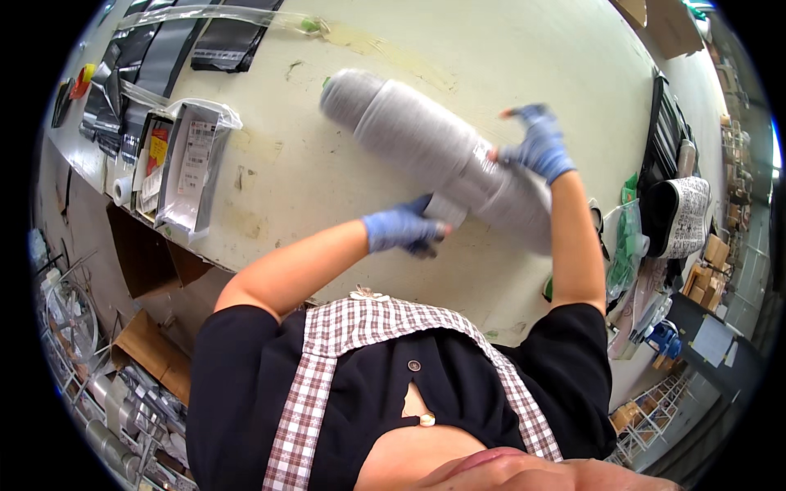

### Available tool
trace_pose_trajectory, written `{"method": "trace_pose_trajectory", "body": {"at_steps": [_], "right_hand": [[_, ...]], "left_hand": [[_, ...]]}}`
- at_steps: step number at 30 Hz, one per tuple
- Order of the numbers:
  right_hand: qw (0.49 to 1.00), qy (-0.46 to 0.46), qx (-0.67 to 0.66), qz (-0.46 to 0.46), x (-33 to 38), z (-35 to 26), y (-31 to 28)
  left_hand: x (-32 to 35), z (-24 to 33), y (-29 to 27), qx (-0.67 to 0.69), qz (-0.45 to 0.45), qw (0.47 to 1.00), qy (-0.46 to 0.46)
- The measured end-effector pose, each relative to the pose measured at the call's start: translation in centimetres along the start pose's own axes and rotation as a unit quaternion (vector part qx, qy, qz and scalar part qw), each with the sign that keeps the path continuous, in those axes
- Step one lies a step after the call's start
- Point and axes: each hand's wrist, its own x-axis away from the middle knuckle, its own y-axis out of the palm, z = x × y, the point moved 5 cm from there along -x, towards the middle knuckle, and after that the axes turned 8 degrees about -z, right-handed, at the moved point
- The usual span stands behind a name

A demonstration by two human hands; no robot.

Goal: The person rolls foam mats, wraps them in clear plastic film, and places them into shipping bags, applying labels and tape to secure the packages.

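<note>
A long grey, soft-looking roll (417,135) lies diagonally over the table, blurred by motion, with a small printed label (483,154) on its side. My right hand (536,146), in a blue fingerless glove, is at the roll's far side. Its thumb is by the label and its fingers are spread apart. On the near side is my left hand (405,229), gloved alike, beside a pale flat piece (444,211) against the roll. Blur hides whether its fingers grip that piece.
Dark plastic bags (233,37) lie at the far left of the pale table (327,164). Nearer stands a clear-wrapped tray (192,168) with papers beside it. On the right are a black-and-white patterned roll (686,217) and green plastic (626,245). A cardboard box (151,352) sits below the left edge.
</note>
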Motion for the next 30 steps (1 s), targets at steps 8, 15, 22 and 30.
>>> {"method": "trace_pose_trajectory", "body": {"at_steps": [8,15,22,30], "right_hand": [[0.973,-0.038,0.134,0.184,0.8,-2.4,2.0],[0.985,0.068,0.137,0.082,-5.4,-0.6,-0.7],[0.98,0.09,0.176,-0.003,-2.4,-3.2,-2.3],[0.991,0.028,0.13,0.007,10.8,-10.6,5.4]], "left_hand": [[-7.4,9.9,-3.1,-0.143,0.229,0.921,0.28],[1.3,11.7,6.2,-0.256,-0.056,0.786,0.56],[12.2,7.2,-5.1,-0.433,0.462,0.686,0.358],[23.3,-4.9,-10.9,-0.443,0.683,0.548,0.193]]}}
